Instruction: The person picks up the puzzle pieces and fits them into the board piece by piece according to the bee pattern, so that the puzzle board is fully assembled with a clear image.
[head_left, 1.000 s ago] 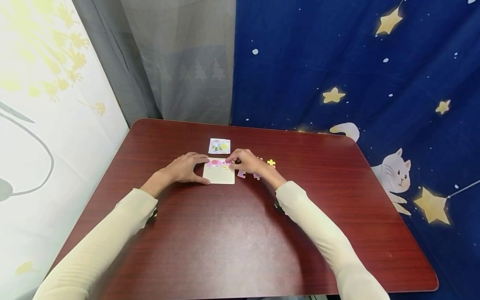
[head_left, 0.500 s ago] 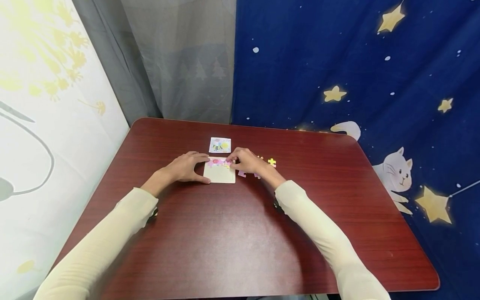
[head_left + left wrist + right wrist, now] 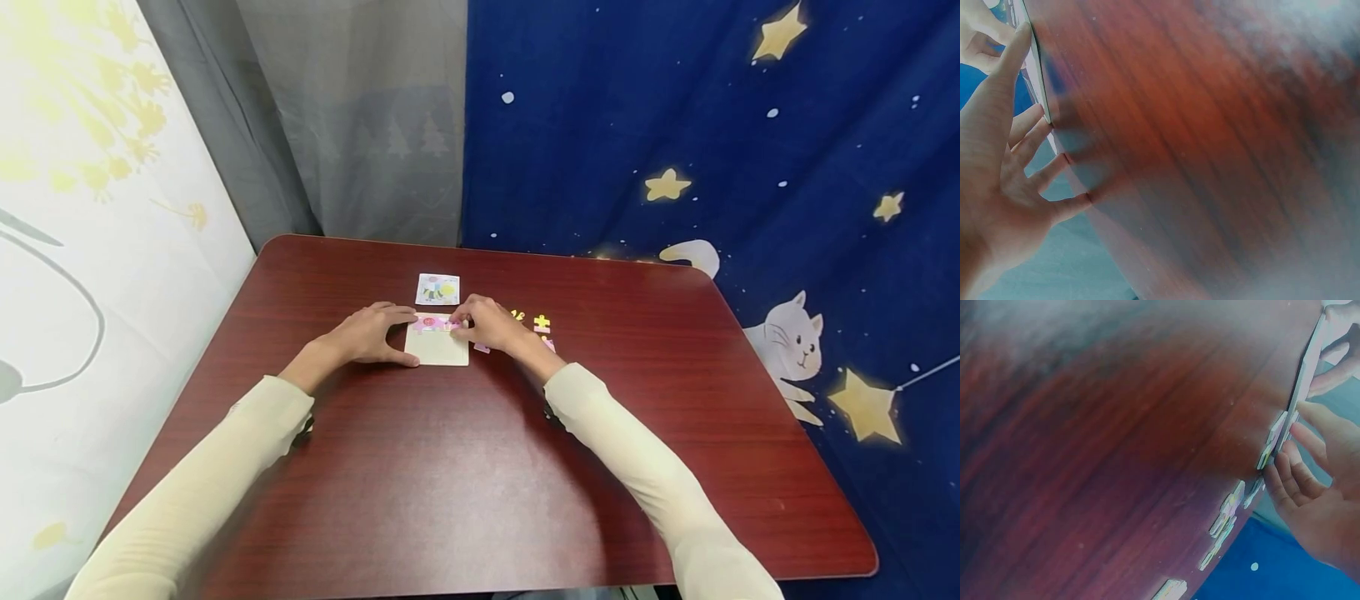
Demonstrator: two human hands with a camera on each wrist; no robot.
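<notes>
Your left hand (image 3: pixel 367 334), spread, braces the board (image 3: pixel 438 352); your right hand (image 3: pixel 491 323), grip unclear — press the pink pieces (image 3: pixel 430 323) between them flat.

We see a table (image 3: pixel 420 517) with a wood-grain top, smooth and glossy enough to catch a soft sheen. The puzzle board (image 3: pixel 437 352) looks smooth and matt to us; we cannot tell wood from card. We take the picture card (image 3: pixel 438 289) for printed paper. The blue curtain (image 3: pixel 585 125) and grey curtain (image 3: pixel 375 92) show us matt, creased cloth; the sleeves (image 3: pixel 202 475), soft cloth.
</notes>
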